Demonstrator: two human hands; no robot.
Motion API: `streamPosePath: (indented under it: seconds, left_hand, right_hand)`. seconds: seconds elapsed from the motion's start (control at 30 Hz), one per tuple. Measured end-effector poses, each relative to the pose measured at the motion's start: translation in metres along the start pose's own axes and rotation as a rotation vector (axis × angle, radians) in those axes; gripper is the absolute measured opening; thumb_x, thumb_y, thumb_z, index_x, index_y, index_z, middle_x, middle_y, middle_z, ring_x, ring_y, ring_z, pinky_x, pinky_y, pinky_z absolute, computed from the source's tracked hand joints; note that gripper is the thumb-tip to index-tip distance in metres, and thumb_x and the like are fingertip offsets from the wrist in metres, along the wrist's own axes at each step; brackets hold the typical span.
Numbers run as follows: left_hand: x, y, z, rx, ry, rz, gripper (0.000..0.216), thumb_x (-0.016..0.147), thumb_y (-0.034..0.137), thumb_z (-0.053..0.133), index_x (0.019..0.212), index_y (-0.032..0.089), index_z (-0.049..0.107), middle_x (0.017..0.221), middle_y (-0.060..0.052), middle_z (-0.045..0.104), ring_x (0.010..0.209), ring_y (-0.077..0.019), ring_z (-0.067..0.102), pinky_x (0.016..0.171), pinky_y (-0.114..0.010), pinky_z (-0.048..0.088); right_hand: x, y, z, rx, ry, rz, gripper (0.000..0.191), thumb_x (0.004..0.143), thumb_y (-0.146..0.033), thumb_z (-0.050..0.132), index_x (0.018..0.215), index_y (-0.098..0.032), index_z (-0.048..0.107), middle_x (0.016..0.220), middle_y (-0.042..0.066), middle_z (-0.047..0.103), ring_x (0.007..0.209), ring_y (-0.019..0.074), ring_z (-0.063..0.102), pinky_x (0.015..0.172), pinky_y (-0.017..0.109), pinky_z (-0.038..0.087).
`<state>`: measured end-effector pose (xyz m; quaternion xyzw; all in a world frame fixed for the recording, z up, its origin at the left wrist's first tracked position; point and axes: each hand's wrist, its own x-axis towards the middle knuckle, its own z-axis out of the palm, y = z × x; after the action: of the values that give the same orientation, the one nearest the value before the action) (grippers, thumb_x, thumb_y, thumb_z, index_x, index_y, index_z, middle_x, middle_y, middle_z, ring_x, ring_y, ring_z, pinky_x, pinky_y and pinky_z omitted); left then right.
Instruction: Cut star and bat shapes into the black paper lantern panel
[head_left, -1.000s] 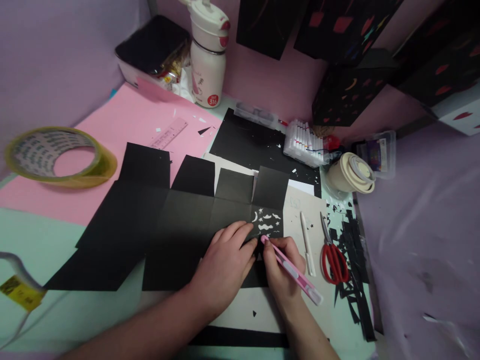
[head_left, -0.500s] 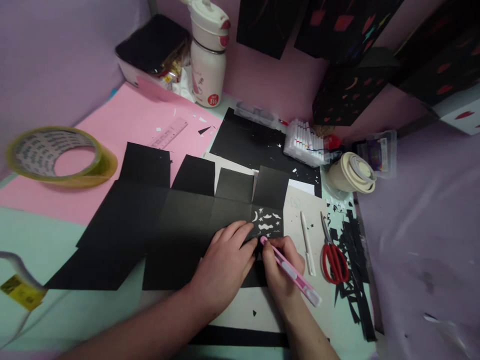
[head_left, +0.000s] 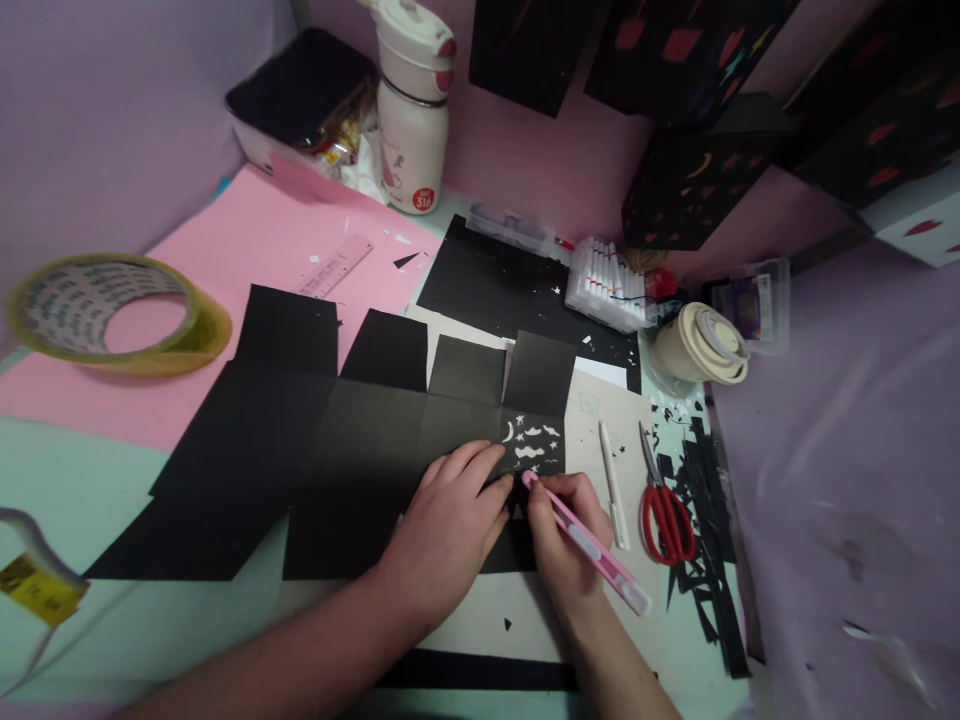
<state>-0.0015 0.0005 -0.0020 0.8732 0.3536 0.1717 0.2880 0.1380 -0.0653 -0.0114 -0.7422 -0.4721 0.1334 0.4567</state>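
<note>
Black card [head_left: 375,430] flat, flaps [head_left: 541,370] spread, star cutouts [head_left: 529,452] at right; pink cutter [head_left: 592,545] slanted, head near cutouts.

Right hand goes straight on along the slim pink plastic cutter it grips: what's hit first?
Likely the fingertips of the bare left hand, just ahead of the cutter; depth is unclear, so the flat black paper sheet beneath could come first.

Left hand [head_left: 448,530] bare, right hand [head_left: 566,540] bare, forearms [head_left: 300,650] likewise uncovered, tapering toward wrists [head_left: 382,600]
</note>
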Motion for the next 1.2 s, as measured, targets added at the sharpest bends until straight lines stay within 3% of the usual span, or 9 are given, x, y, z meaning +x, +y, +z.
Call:
streamPosePath:
  seconds: [0.07,0.13,0.27,0.4,0.67,1.2]
  left_hand:
    - [0.000,0.000,0.000,-0.004,-0.001,0.003,0.023,0.086,0.015,0.065,0.108,0.016,0.068,0.133,-0.011,0.058,0.128,-0.0289,0.048,0.101,-0.047,0.047]
    - [0.000,-0.001,0.000,-0.003,0.001,0.008,0.023,0.085,0.014,0.066,0.108,0.016,0.068,0.133,-0.011,0.058,0.128,-0.0291,0.048,0.101,-0.047,0.047]
    - [0.000,-0.001,0.002,0.014,0.008,0.012,0.024,0.086,0.015,0.066,0.109,0.017,0.068,0.133,-0.011,0.058,0.127,-0.0293,0.048,0.100,-0.047,0.047]
    - [-0.001,-0.002,0.003,0.039,0.011,0.026,0.027,0.086,0.015,0.066,0.112,0.018,0.068,0.134,-0.011,0.057,0.128,-0.0299,0.047,0.100,-0.048,0.047]
    - [-0.002,-0.003,0.003,0.058,-0.008,0.025,0.028,0.088,0.017,0.063,0.115,0.020,0.067,0.134,-0.011,0.057,0.128,-0.0294,0.048,0.099,-0.048,0.048]
    - [-0.001,-0.003,0.004,0.061,-0.008,0.026,0.028,0.088,0.017,0.062,0.115,0.020,0.067,0.134,-0.010,0.057,0.127,-0.0292,0.049,0.098,-0.049,0.049]
  right_hand:
    - [0.006,-0.002,-0.008,0.029,0.036,0.001,0.003,0.085,-0.023,0.064,0.085,-0.020,0.064,0.073,0.001,0.067,0.061,0.0129,0.061,0.056,0.023,0.048]
    - [0.014,-0.004,-0.019,0.052,0.020,0.039,0.008,0.084,-0.025,0.066,0.091,-0.021,0.067,0.079,0.002,0.068,0.066,0.0142,0.062,0.059,0.025,0.050]
    - [0.026,0.002,-0.033,0.120,-0.184,0.102,0.008,0.084,-0.025,0.066,0.090,-0.021,0.068,0.081,0.002,0.068,0.070,0.0144,0.062,0.060,0.024,0.049]
    - [0.019,0.013,-0.026,0.186,-0.194,0.003,0.006,0.085,-0.019,0.062,0.080,-0.021,0.064,0.070,-0.001,0.062,0.061,0.0120,0.056,0.055,0.023,0.045]
    - [0.011,0.018,-0.017,0.181,-0.216,-0.142,0.011,0.082,-0.009,0.063,0.084,-0.020,0.064,0.078,0.001,0.065,0.068,0.0138,0.062,0.063,0.026,0.049]
    - [0.013,0.013,-0.017,0.165,-0.218,-0.109,0.011,0.083,-0.010,0.063,0.086,-0.020,0.066,0.079,0.001,0.067,0.068,0.0137,0.063,0.062,0.026,0.051]
